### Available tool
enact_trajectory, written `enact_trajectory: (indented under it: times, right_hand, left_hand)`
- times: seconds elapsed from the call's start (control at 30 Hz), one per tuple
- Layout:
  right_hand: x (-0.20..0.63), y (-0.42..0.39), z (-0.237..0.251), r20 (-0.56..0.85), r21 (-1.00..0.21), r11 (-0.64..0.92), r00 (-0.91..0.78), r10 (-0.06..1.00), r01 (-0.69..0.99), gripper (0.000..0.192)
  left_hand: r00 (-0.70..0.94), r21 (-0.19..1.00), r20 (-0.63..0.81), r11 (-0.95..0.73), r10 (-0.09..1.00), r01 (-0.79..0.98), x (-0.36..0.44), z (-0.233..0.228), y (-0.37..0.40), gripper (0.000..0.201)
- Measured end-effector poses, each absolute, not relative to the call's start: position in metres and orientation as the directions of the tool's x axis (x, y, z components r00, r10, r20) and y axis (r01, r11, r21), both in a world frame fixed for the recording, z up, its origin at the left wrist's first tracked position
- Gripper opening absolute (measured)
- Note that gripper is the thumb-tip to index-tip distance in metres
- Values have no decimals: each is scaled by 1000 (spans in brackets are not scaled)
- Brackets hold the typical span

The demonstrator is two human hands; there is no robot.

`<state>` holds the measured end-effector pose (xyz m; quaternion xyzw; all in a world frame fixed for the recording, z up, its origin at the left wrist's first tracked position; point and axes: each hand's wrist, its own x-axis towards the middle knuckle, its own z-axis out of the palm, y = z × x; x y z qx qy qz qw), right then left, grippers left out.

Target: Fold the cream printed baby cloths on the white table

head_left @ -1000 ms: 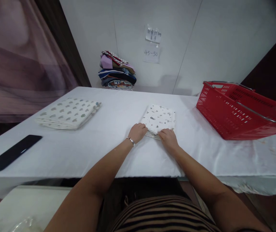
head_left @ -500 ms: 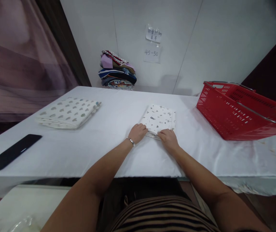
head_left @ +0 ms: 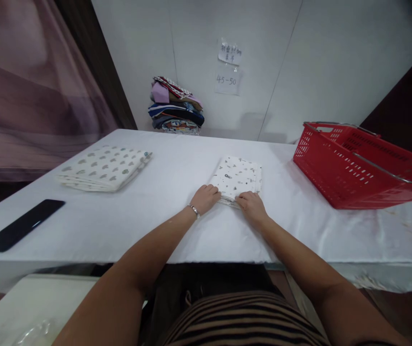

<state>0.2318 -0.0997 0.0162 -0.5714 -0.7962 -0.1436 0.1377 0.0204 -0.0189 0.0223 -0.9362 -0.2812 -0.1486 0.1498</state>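
A small folded white cloth [head_left: 238,175] with a dark printed pattern lies on the white-covered table in front of me. My left hand [head_left: 206,198] grips its near left corner, fingers curled over the folded edge. At the near right corner my right hand [head_left: 251,205] pinches the same edge, thumb and fingers closed on the layers. Several layers show between my hands. To the left rests a larger folded white cloth [head_left: 107,168] with grey heart-like prints, touched by neither hand.
A red shopping basket [head_left: 343,178] stands on the right of the table [head_left: 177,168]. A flat black object [head_left: 22,226] lies near the left front edge. Behind the table is a stack of folded fabrics [head_left: 176,108] against the wall, below paper signs [head_left: 226,79].
Almost nothing differs. Both hands stay at the near corners of the folded cloth, and the view has shifted very slightly.
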Motion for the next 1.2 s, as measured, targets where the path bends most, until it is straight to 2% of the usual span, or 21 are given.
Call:
enact_trajectory:
  times: [0.27,0.6,0.8,1.07,1.2]
  right_hand:
    - [235,-105,22,321,53,341,-339,884,939,25]
    - [241,-98,21,315,78,298,-307,898,951,28]
    - [242,-98,16,283,109,367,-383,880,924,28]
    - [242,-98,12,307,102,366,-379,873,925,25]
    - [240,-99,14,281,105,353,-369,886,930,27]
  left_hand:
    - [817,-245,348,-797,460,553,21,26,-15,18]
    - [796,-206,364,-792,483,575,25,21,-16,19]
    - [795,-213,372,-790,478,575,25,17,-18,20]
    - [759,-218,435,-761,485,611,31,19,-29,16]
    - [785,-200,409,-793,466,575,38,15,-34,18]
